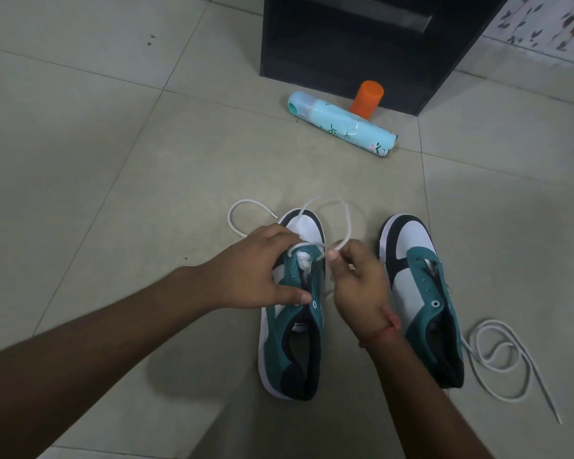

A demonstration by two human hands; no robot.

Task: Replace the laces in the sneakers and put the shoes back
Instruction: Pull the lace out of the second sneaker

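Observation:
Two teal, white and black sneakers stand side by side on the tiled floor, toes pointing away from me. On the left sneaker (292, 329), my left hand (262, 273) presses down on the eyelet flap and grips the shoe. My right hand (355, 279) pinches a white lace (345, 220) that runs through the front eyelets and loops out over the toe; its other end curls to the left on the floor. The right sneaker (415, 286) has no lace in it. A second white lace (497, 356) lies coiled on the floor to its right.
A light-blue spray can (342, 124) lies on its side beyond the shoes, with an orange container (367, 99) standing behind it. A dark cabinet (362, 44) rises at the back. A patterned wall (544, 24) is at the top right.

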